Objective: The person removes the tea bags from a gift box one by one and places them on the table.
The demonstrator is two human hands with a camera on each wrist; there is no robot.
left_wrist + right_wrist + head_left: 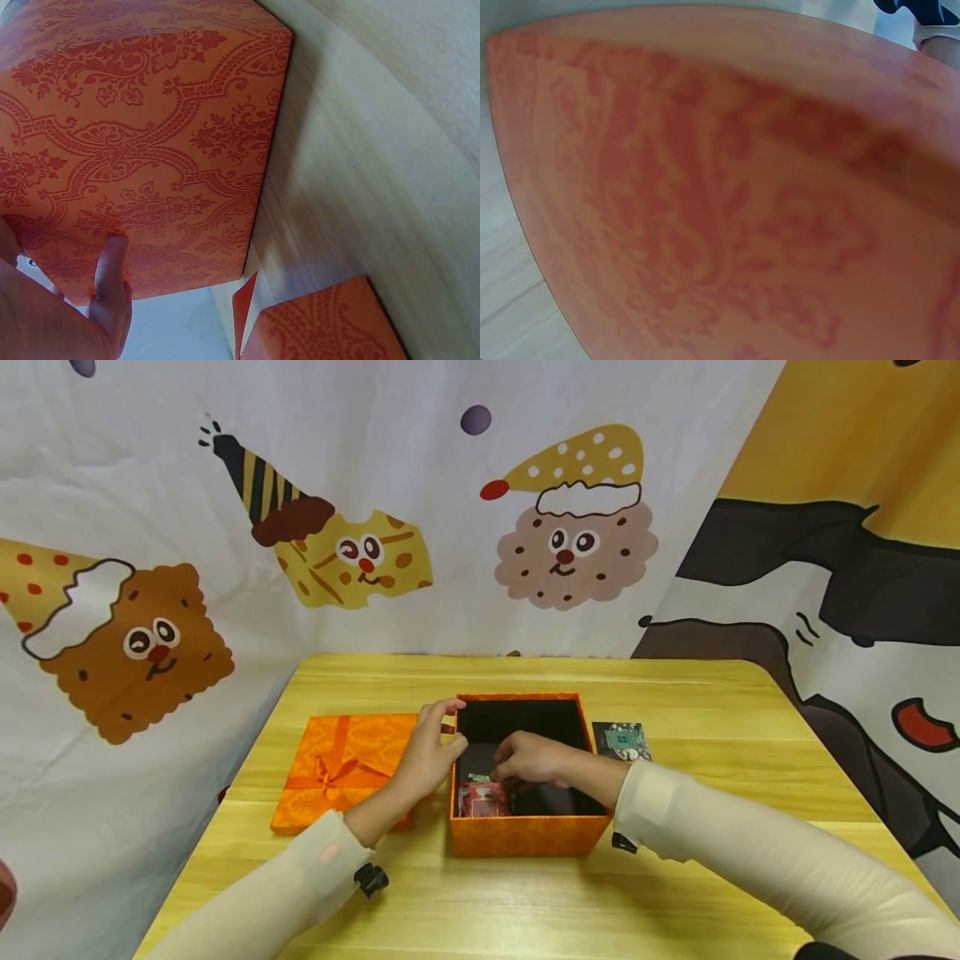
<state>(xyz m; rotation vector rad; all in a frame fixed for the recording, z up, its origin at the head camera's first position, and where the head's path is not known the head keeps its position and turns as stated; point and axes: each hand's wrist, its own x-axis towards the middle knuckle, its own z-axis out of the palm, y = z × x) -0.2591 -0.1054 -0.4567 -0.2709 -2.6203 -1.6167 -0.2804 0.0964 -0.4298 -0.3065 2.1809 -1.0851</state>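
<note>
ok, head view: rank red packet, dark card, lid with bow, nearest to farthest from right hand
From the right hand:
1. red packet, in the box under the fingers
2. dark card, on the table right of the box
3. lid with bow, left of the box

orange lid (341,768) left | dark packet (621,739) right | wooden table (712,710)
</note>
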